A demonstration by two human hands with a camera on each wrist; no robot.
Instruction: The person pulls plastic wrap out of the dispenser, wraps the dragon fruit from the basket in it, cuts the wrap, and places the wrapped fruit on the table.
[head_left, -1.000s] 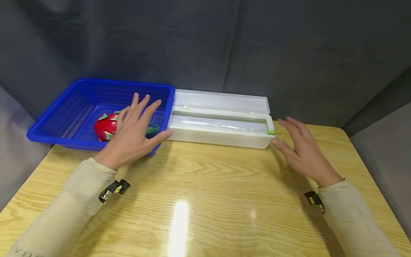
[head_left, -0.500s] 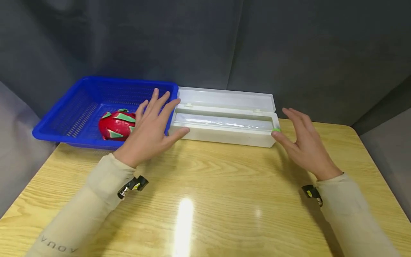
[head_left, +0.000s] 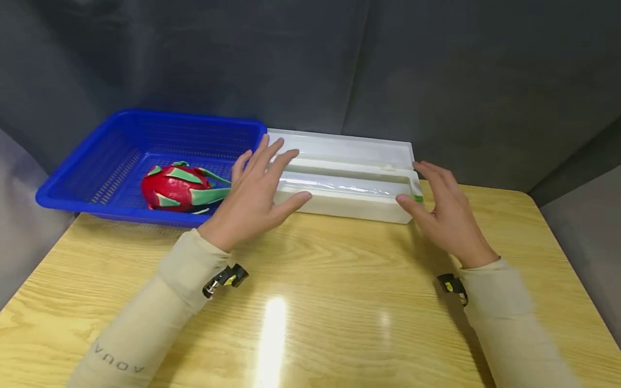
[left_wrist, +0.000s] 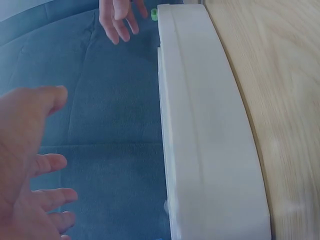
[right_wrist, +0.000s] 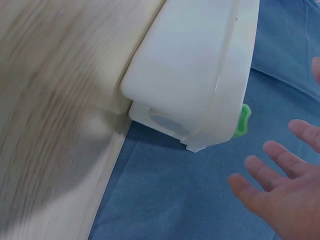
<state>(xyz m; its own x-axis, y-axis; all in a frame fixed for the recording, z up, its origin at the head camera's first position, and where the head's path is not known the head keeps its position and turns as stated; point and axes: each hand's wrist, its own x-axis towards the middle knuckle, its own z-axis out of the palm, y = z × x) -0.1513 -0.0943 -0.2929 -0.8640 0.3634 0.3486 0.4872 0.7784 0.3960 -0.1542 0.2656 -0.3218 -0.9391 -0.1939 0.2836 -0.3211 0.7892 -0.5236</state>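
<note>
A long white cling film dispenser box (head_left: 349, 207) stands at the back of the table, its lid (head_left: 339, 144) tipped back. Inside lies a roll of clear film (head_left: 339, 185), and a small green slider (head_left: 417, 198) sits at the right end of its front edge. My left hand (head_left: 257, 188), fingers spread, hovers over the box's left end, hiding that part. My right hand (head_left: 446, 213) is above the right end, thumb tip beside the slider in the head view. In the right wrist view its fingers (right_wrist: 280, 160) are apart from the box. Neither hand holds anything.
A blue plastic basket (head_left: 73, 202) stands to the left, against the box's left end. In it lies a red dragon fruit (head_left: 170, 188) with green scales. Behind the wooden table (head_left: 339, 302) hangs a dark grey cloth (head_left: 310, 64).
My left hand has moved right, from over the basket and dragon fruit to over the box's left end. My right hand has shifted slightly left, over the box's right end.
</note>
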